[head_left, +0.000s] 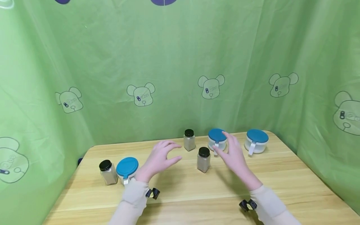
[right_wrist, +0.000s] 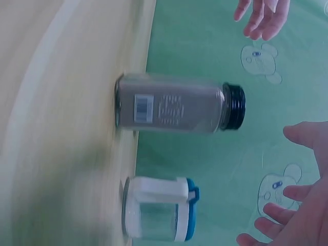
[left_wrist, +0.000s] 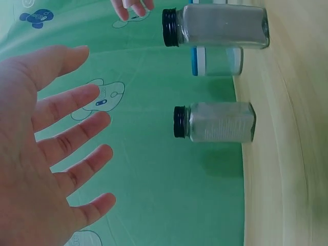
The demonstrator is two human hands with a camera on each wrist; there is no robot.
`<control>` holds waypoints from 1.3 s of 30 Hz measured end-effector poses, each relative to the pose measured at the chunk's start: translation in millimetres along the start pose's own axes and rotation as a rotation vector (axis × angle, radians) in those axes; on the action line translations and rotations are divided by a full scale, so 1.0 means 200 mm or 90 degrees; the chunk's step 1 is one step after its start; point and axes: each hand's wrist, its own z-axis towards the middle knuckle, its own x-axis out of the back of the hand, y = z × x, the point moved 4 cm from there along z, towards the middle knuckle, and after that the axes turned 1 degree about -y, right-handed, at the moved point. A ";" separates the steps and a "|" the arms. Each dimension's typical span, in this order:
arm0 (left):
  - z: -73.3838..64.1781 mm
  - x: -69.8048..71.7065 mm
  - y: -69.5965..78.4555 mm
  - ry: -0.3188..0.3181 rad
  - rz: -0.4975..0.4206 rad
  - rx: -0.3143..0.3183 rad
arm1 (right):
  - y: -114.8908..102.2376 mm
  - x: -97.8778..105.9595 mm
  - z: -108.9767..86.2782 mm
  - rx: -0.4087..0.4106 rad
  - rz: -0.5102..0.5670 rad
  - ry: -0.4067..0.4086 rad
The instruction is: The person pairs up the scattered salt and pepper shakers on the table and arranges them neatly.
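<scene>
My left hand (head_left: 161, 157) hovers over the middle of the table, fingers spread and nothing in them. To its right, my right hand (head_left: 234, 154) is also raised and empty, its thumb and fingers apart, overlapping a blue-lidded container (head_left: 217, 135) with a white handle in the head view. Between the hands stands a square clear jar (head_left: 203, 162) with a black lid, upright and filled with greyish powder; the right wrist view shows a barcode label on this jar (right_wrist: 171, 105). A similar jar (head_left: 189, 142) stands farther back, near my left fingertips in the head view.
A third black-lidded jar (head_left: 109, 175) and a blue-lidded container (head_left: 127, 167), partly behind my left wrist, stand at the left. Another blue-lidded container (head_left: 257, 140) is at the back right. Green curtains (head_left: 174, 62) surround the wooden table (head_left: 194, 200).
</scene>
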 end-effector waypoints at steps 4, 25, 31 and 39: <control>0.04 -0.03 0.02 -0.015 -0.008 0.010 | 0.05 0.02 0.02 -0.021 -0.007 0.001; 0.18 -0.21 0.02 -0.088 -0.073 0.069 | 0.24 0.02 0.08 -0.123 0.029 -0.066; 0.21 -0.26 0.02 -0.101 -0.105 0.093 | 0.27 0.02 0.09 -0.142 0.037 -0.075; 0.25 -0.34 0.02 -0.126 -0.129 0.125 | 0.30 0.00 0.09 -0.152 0.043 -0.081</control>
